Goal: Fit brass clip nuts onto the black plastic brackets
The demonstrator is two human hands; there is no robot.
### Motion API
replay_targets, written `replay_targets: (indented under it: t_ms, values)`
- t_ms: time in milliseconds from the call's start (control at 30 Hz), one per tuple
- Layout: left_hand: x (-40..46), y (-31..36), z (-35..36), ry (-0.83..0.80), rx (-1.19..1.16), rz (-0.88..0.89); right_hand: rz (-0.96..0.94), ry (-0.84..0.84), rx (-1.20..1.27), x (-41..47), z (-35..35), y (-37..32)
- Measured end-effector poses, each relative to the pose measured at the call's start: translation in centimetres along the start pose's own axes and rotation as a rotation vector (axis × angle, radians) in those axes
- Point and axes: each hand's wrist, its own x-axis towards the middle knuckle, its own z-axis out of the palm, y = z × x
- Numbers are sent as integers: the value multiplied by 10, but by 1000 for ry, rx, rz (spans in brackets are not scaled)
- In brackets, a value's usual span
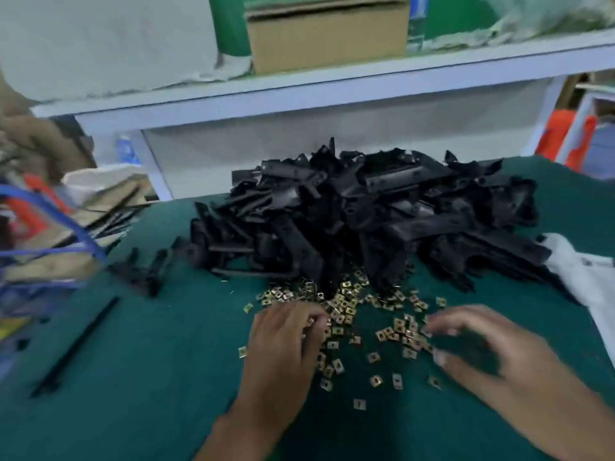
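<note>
Work done: no bracket in the big black bracket pile is showing a nut yet, so I think the job is just starting.
Brass clip nuts: lying loose on the green table, just in front of the pile.
Left hand: fingers are curling onto the nuts, maybe pinching one.
Right hand: blurry, spreading wide, holding nothing.
Cardboard box: sitting on the shelf behind the pile; I cannot tell what is inside.

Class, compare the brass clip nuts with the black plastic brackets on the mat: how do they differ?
The brass clip nuts are small, shiny and gold; the black plastic brackets are long, dull and dark. The nuts lie scattered flat near both hands; the brackets are heaped high behind them. Both rest loose on the green mat.
</note>
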Motion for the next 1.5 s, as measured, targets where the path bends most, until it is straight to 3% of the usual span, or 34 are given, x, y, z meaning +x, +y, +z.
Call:
replay_targets:
  t_ms: [100, 167, 433, 567, 633, 733, 800, 900, 1067, 1167, 1233, 1333, 1500]
  values:
    - [0, -29, 3, 3, 74, -153, 35, -324, -168, 45, 50, -25]
    - [-1, -40, 8, -57, 78, -246, 41, -417, -325, 61, 72, -24]
    - [10, -31, 19, -63, -202, -332, -163, -161, -383, 71, 102, -22]
    - [47, -40, 21, -9, 200, -65, -269, -108, -423, 71, 99, -29]
    - [71, -43, 24, -57, 406, 46, -261, -114, -400, 72, 100, -30]
    - [97, -43, 27, -112, 566, 205, -218, -111, -369, 77, 101, -25]
    - [108, -41, 23, -28, 569, 332, -163, -93, -314, 78, 99, -24]
    - [117, -24, 1, 122, 315, 347, -34, -19, -106, 74, 95, -23]
    - [89, 17, -54, 236, -477, -157, 138, 86, 311, 74, 85, -29]
    - [53, 25, -62, 30, -968, -311, 412, 2, 850, 77, 74, -34]
    - [26, 25, -46, -131, -982, -407, 490, -39, 1038, 78, 65, -36]
    - [0, 20, -21, -203, -930, -515, 434, -78, 1028, 76, 58, -33]
    - [-9, 5, -7, -288, -771, -381, 280, -138, 1020, 70, 58, -30]
